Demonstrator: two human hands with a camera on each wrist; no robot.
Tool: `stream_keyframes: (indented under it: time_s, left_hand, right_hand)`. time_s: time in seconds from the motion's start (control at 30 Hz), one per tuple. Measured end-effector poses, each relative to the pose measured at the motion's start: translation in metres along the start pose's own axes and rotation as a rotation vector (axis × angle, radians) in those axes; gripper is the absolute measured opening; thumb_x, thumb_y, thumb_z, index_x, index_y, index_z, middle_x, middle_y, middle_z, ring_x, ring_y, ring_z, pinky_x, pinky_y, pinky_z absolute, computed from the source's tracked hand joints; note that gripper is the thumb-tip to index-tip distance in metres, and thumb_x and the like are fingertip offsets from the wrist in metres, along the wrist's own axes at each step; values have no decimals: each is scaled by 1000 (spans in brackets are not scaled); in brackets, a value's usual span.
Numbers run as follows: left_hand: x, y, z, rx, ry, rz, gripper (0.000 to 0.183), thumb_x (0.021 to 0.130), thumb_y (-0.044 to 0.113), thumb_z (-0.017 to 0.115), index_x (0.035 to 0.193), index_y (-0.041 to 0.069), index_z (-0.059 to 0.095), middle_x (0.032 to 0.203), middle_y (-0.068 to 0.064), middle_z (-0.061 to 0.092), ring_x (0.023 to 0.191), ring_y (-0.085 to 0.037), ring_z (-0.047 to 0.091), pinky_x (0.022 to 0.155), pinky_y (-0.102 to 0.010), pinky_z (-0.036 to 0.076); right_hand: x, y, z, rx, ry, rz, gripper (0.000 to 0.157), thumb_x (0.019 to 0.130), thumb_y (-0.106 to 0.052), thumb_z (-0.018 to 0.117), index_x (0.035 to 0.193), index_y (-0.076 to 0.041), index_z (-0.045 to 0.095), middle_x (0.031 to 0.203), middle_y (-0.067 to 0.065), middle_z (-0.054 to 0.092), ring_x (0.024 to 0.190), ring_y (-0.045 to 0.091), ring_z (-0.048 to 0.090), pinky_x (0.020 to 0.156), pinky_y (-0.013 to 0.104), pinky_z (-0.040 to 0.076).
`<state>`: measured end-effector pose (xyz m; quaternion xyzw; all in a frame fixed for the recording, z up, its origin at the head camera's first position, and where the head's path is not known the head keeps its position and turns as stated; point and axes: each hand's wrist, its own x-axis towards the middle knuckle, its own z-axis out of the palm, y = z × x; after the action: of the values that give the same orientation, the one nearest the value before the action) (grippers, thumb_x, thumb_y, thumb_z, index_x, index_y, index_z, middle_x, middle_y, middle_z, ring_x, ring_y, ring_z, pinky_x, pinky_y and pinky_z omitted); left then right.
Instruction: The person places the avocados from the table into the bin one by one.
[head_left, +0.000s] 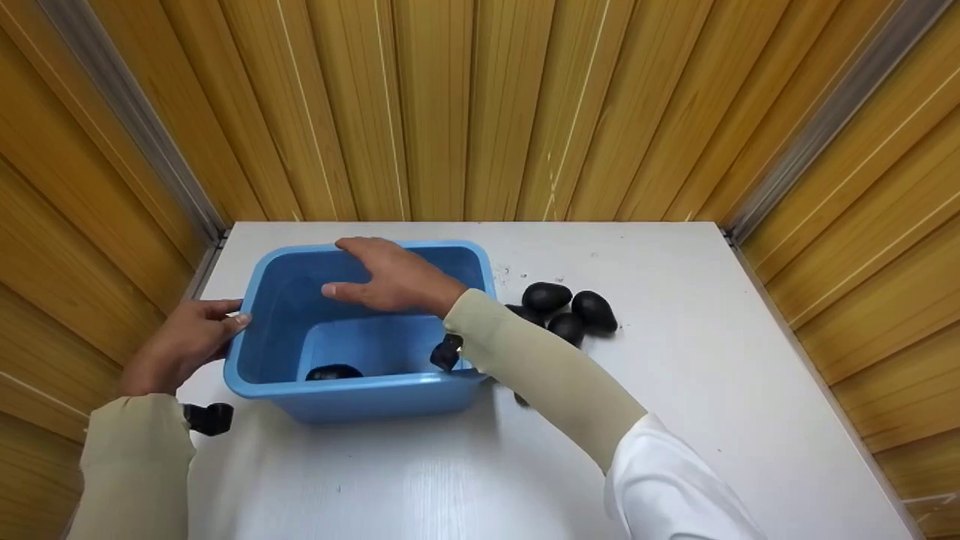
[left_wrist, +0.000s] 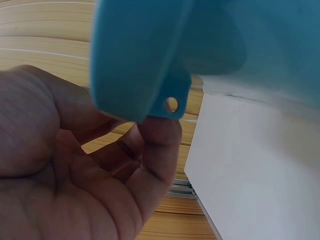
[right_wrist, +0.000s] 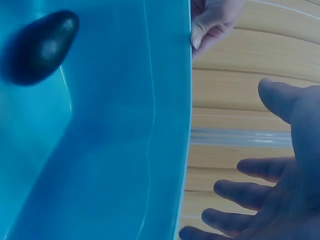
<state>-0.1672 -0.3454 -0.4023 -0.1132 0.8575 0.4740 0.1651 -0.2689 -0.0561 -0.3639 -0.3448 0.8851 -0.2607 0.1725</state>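
Observation:
A blue plastic tub [head_left: 382,405] stands on the left part of the white table. My left hand [head_left: 184,341] grips its left rim, the thumb on top; in the left wrist view the fingers curl under the rim beside a small tab with a hole [left_wrist: 171,104]. My right hand [head_left: 397,277] is over the tub with thumb and fingers spread, holding nothing. One dark, pear-shaped avocado [right_wrist: 42,47] lies on the tub's floor near the front wall, partly hidden by the rim in the head view.
Several more dark avocados [head_left: 594,311] lie in a cluster right of the tub, some partly hidden behind the right forearm. Wood-patterned panels [head_left: 510,112] rise at the back and both sides of the white table [head_left: 720,360]. Small dark specks dot the tabletop.

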Motion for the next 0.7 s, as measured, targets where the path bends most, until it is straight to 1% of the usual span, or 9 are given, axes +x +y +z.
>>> stream_keyframes:
  time_s: [0.13,0.27,0.43,0.57,0.7]
  left_hand:
    - [0,0,0,-8,-1,1,64,112,31,47,161,-5,27,153,-38,46,129,-49,63,104,-58,51]
    - [0,-1,-1,-4,-8,-5,64,112,32,47,161,-4,27,154,-38,45,130,-49,63,105,-58,51]
    - [0,-1,-2,-2,-20,-16,64,113,31,44,162,-4,24,155,-38,44,134,-53,58,108,-60,48]
    - [1,0,-1,-1,-23,-15,65,113,32,44,163,-4,23,157,-38,41,135,-55,54,108,-62,48]
    - [3,1,-1,9,-25,-8,65,113,33,44,163,-3,23,157,-38,40,135,-55,54,108,-62,47]
  right_hand:
    - [-5,6,-9,-41,11,3,80,99,-66,57,165,-31,29,173,-7,29,165,22,12,132,52,25]
    - [-10,14,-17,-108,30,-3,81,99,-67,55,166,-31,27,176,-4,21,166,25,3,134,54,15]
    - [-14,25,-28,-180,62,4,81,100,-69,51,167,-30,26,177,0,16,166,27,0,135,57,4]
    - [-20,38,-37,-207,104,26,81,100,-71,49,167,-31,25,178,0,14,166,28,-2,133,62,0]
    - [-26,54,-47,-236,163,49,79,100,-71,48,166,-32,26,177,1,15,166,31,-3,131,67,-2]
